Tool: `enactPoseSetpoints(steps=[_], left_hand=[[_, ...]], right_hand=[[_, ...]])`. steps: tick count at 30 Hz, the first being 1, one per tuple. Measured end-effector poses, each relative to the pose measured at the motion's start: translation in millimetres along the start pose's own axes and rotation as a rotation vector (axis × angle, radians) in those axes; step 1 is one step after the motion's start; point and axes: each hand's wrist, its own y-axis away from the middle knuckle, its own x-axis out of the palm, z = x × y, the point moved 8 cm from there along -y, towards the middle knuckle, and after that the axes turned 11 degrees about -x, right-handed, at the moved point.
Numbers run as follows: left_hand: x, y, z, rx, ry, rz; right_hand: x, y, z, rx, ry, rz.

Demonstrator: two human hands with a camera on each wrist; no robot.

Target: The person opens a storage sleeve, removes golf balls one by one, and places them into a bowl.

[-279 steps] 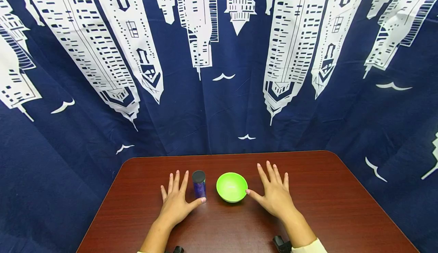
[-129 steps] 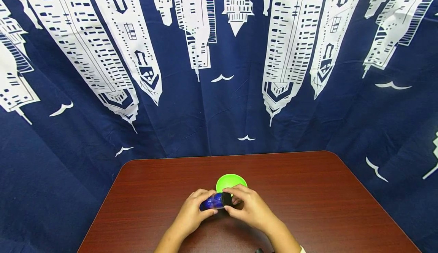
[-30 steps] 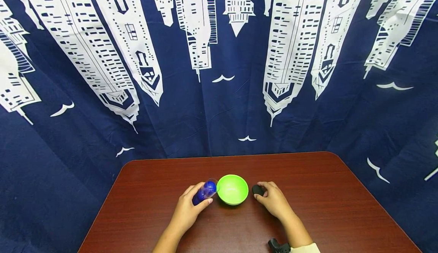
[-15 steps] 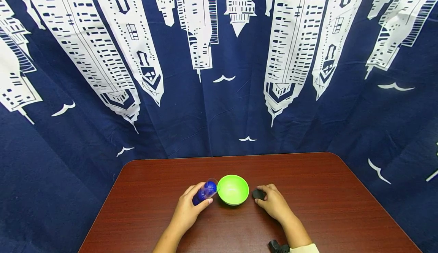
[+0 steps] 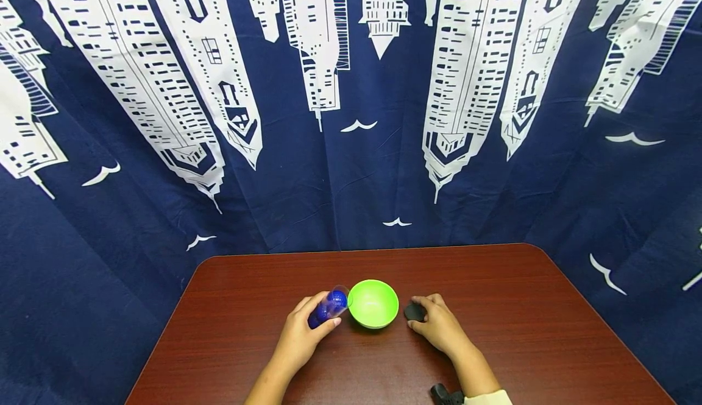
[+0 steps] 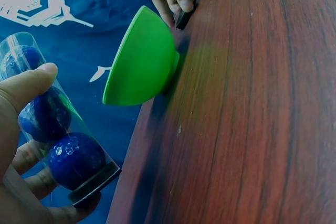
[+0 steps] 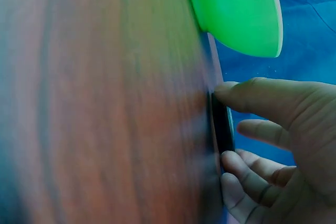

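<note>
An uncapped clear tube (image 6: pixel 75 121) of three dimpled blue balls (image 6: pixel 77 160) is gripped, tilted, by the left hand (image 5: pixel 302 333); between the grips — near the tube's upper end — a green bowl (image 5: pixel 374 305) is seen; a black cap (image 5: pixel 415 312) is pinched at the tabletop (image 5: pixel 378 368) by the right hand (image 5: pixel 437 324).

No text, label, brand, number or sign can be read in any of the three views.
</note>
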Motion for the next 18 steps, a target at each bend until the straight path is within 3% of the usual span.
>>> enactPoseSetpoints(steps=[10, 18], left_hand=[[-1.4, -0.4, -1.3, 0.004, -0.004, -0.016], [-1.6, 1.0, -7.0, 0.029, 0.006, -0.024]], right_hand=[[-7.0, 0, 0, 0.021, -0.047, -0.024], [-21.0, -3, 18, -0.044, -0.07, -0.11]])
